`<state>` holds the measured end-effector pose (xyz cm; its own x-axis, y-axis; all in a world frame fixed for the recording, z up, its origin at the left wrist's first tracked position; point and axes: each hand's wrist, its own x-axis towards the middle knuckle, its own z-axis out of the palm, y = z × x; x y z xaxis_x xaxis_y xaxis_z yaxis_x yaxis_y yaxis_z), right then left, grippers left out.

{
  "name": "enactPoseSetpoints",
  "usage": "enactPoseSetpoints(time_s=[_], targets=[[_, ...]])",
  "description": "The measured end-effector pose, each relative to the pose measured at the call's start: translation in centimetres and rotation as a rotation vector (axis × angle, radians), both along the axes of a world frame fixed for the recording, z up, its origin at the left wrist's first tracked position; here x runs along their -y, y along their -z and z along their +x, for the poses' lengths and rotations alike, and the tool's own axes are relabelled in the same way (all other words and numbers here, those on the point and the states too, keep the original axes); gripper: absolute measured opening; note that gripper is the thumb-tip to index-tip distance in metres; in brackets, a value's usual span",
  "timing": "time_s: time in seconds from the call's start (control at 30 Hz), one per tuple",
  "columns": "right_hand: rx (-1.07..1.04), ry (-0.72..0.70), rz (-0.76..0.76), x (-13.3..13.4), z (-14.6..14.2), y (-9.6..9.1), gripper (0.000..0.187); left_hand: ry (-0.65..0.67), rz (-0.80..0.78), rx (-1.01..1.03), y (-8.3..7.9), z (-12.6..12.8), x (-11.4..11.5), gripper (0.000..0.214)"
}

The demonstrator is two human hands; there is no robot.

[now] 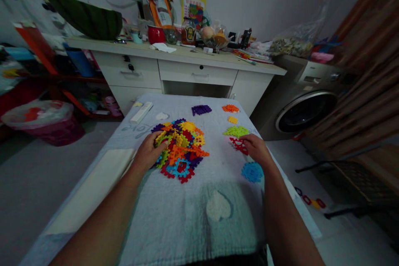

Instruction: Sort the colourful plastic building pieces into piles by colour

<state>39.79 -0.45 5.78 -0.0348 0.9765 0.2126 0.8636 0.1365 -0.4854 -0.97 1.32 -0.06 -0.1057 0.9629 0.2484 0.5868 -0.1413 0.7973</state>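
A mixed heap of toothed plastic building pieces (183, 143) lies on the cloth-covered table. My left hand (149, 149) is at the heap's left edge, thumb and forefinger closed round a yellow-green toothed piece (161, 137). On the right, my right hand (256, 148) pinches a red toothed piece (238, 144) low over the cloth; whether other red pieces lie under it is hidden. Just behind it are green pieces (237, 131), and in front of it blue pieces (252, 172). Farther back lie a yellow piece (232, 120), orange pieces (230, 108) and purple pieces (201, 110).
A white remote-like bar (141, 112) lies at the table's back left. Behind stands a white drawer desk (199, 75) with a watermelon (89, 17), jars and a fruit bowl. A washing machine (299, 95) is at the right, a pink bin (46, 126) at the left.
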Motion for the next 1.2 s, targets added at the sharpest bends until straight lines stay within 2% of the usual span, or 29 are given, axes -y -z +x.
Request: enactPoseSetpoints(time_s=[0.17, 0.43, 0.63, 0.8, 0.97, 1.03, 1.2], targets=[[-0.034, 0.084, -0.1, 0.4, 2.5, 0.5, 0.034, 0.018, -0.02, 0.005, 0.3, -0.1, -0.1, 0.055], [0.265, 0.177, -0.192, 0.5, 1.7, -0.4, 0.025, 0.037, -0.039, 0.017, 0.5, -0.3, -0.3, 0.058], [0.34, 0.16, -0.21, 0.7, 1.4, 0.0, 0.017, 0.031, -0.025, 0.015, 1.0, -0.5, -0.5, 0.058], [0.36, 0.121, -0.209, 0.7, 0.4, 0.4, 0.013, 0.022, -0.026, 0.009, 0.6, -0.3, -0.3, 0.06], [0.359, 0.165, -0.105, 0.7, -1.3, 0.4, 0.021, 0.032, -0.01, 0.021, 0.5, -0.2, -0.2, 0.056], [0.306, 0.112, -0.026, 0.9, -2.5, 0.4, 0.022, 0.035, -0.009, 0.03, 0.7, -0.2, -0.3, 0.057], [0.145, -0.278, 0.098, 1.8, -6.9, 0.8, 0.019, 0.034, -0.007, 0.03, 0.8, -0.3, -0.3, 0.056]])
